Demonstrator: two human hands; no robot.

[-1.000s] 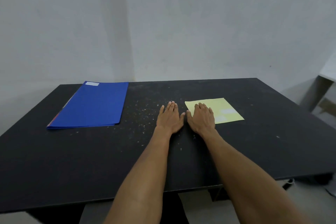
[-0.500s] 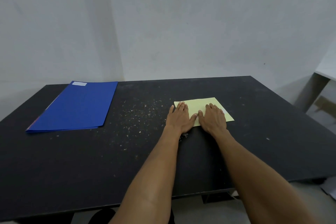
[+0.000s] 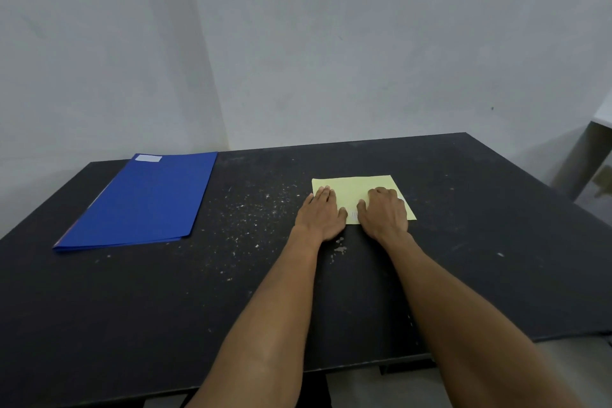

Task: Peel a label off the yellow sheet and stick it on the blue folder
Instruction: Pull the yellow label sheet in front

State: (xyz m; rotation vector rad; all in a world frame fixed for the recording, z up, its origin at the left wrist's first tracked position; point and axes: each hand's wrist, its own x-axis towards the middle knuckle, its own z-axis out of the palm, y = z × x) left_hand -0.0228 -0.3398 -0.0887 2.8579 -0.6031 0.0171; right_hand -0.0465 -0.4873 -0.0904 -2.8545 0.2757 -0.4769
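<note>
The yellow sheet (image 3: 356, 185) lies flat on the black table (image 3: 463, 242), right of the middle. My left hand (image 3: 319, 215) rests flat on the sheet's left part, fingers straight and close together. My right hand (image 3: 384, 211) sits on the sheet's right part with its fingers curled down onto the paper. It hides the labels there, and I cannot see what its fingertips touch. The blue folder (image 3: 145, 199) lies closed at the far left, apart from both hands, with a white label (image 3: 148, 158) at its far corner.
Pale specks and crumbs (image 3: 251, 209) are scattered on the table between folder and sheet. A grey wall (image 3: 331, 43) stands right behind the table. Part of a pale piece of furniture (image 3: 596, 149) shows at the right edge.
Both hands have slid forward and to the right onto the yellow sheet. My right hand's fingers have curled down from flat. The view has shifted right, and the folder has not moved.
</note>
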